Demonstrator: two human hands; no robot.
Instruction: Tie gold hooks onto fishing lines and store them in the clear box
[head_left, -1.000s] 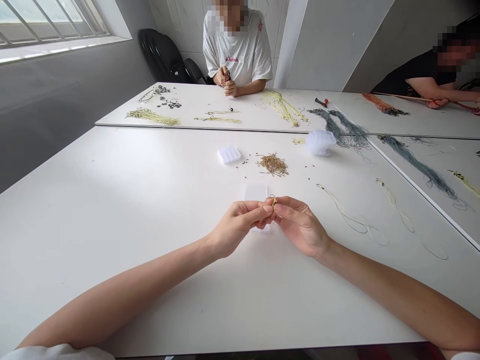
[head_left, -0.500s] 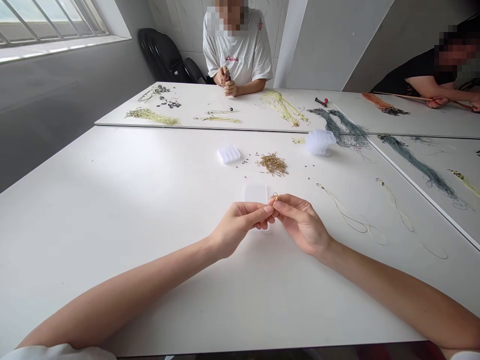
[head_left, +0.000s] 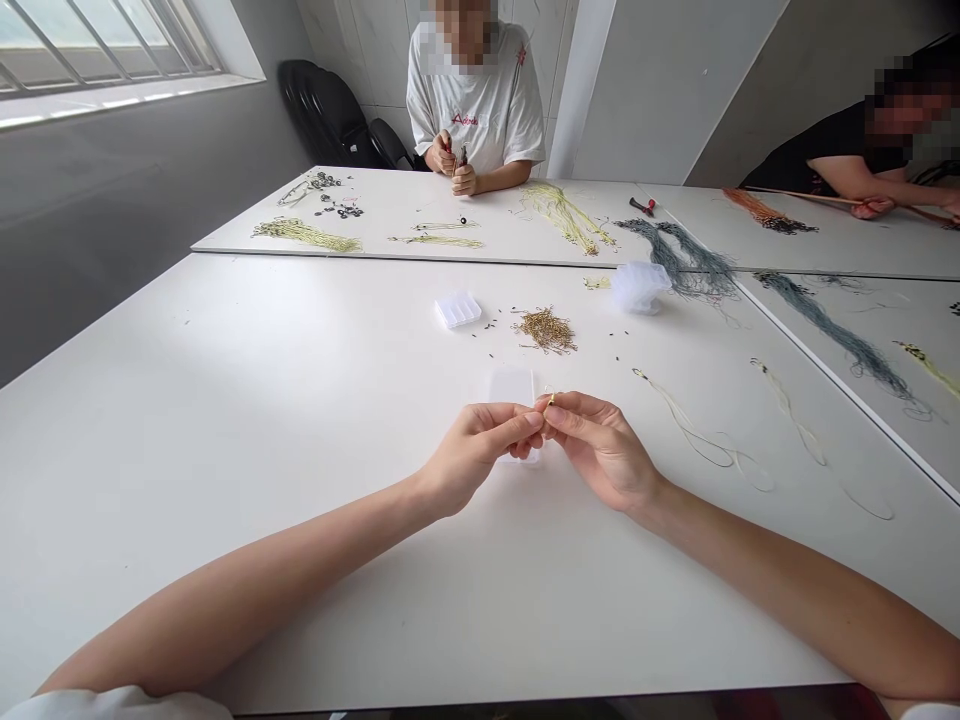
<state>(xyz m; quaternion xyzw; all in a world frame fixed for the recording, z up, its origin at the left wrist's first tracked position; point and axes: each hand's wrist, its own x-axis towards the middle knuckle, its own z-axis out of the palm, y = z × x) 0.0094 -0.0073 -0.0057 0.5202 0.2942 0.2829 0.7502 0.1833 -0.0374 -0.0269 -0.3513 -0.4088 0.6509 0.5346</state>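
Note:
My left hand (head_left: 487,440) and my right hand (head_left: 600,440) meet fingertip to fingertip above the white table. Between the right thumb and forefinger is a tiny yellow-and-dark piece (head_left: 552,400), with a thin curved wire faintly showing above it. The left thumb and forefinger are pinched against the same spot, and what they grip is hidden. Under and behind the hands lies a clear plastic case (head_left: 512,385), partly covered. Just beyond it sits a pile of small gold-coloured metal hooks or links (head_left: 547,330), too fine to tell which.
A small compartment box (head_left: 458,310) stands left of the pile, with dark bits scattered nearby. To the right are yellow line loops (head_left: 686,425), a crumpled clear bag (head_left: 640,288) and grey-green line bundles (head_left: 836,325). Across the table, a person in white (head_left: 476,110) handles a tool.
My hands stay almost in place, while the piece at the right fingertips has turned slightly and shows a dark spot. The person opposite has moved their hands a little apart.

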